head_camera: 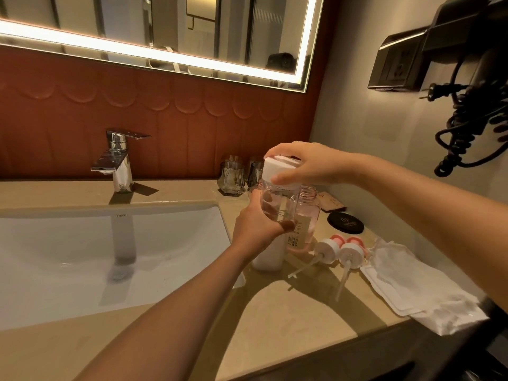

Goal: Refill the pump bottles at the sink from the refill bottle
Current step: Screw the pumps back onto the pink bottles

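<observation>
At the right end of the counter [275, 312], nearest: one crumpled white cloth [412, 284], spread out, probably to catch drips. Just left of it, two pump heads [327, 250], laid on their sides with the tubes pointing this way (off, presumably to leave the necks open for pouring). Next, standing side by side by the sink [82, 243]: one white bottle [270, 254], top hidden behind the wrist, and one pink bottle [305, 215], threaded neck bare and open. So likely two pump bottles to match two heads, both waiting to be filled. Held up in front of these, above the counter: the refill bottle [275, 199], one only, clear and looking nearly empty. Left hand [258, 229] clamped round its lower body, to steady it. Right hand [299, 163] closed over the white cap [277, 167] from above, thumb and fingers pinching the rim, a grip for twisting; whether unscrewing or tightening, cannot tell. Further back, one black disc [345, 222] lying flat, and a small brown packet [332, 203] near the wall. Behind the hands, two glasses [231, 177], upright and close together. Off to the left, one faucet [121, 160], shut off, no water running. Farthest, on the right wall, one hair dryer [467, 78] with its coiled cord hanging.
</observation>
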### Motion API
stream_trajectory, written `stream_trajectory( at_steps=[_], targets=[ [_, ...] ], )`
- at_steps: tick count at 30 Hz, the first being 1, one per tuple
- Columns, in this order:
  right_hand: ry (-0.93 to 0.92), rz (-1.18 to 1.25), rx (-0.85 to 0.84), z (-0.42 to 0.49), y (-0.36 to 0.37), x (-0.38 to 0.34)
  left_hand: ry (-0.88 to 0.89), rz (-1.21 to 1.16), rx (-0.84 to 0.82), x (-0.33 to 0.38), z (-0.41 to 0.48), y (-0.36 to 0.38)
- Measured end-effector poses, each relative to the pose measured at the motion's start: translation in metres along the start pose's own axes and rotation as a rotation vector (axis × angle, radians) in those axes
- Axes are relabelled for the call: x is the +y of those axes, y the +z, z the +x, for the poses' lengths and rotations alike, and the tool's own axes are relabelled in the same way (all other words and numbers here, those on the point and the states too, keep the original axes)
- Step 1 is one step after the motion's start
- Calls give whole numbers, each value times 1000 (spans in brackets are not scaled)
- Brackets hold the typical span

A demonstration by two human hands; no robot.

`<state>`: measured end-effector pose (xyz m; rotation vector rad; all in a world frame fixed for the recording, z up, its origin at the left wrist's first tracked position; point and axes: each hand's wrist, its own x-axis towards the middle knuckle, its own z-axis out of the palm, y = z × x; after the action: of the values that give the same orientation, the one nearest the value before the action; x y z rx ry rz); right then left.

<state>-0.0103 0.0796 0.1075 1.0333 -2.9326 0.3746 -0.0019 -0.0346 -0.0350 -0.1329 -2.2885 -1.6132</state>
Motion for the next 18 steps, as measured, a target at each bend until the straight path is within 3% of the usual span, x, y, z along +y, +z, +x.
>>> stream_trajectory(
  at_steps=[3, 8, 11, 15, 18],
  targets=[
    [0, -286, 125, 2, 6, -5, 29, 12, -20, 0, -1, 1],
    [148, -595, 372, 8, 17, -15, -3, -40, -7, -5, -1, 1],
    [173, -561, 381, 6, 18, -13, -2, -37, -9, -5, 0, 0],
    [29, -48, 84, 4, 11, -7, 15, -22, -3, -3, 0, 1],
    [-10, -266, 131, 4, 13, -8, 8, -18, -7, -2, -2, 0]
  ],
)
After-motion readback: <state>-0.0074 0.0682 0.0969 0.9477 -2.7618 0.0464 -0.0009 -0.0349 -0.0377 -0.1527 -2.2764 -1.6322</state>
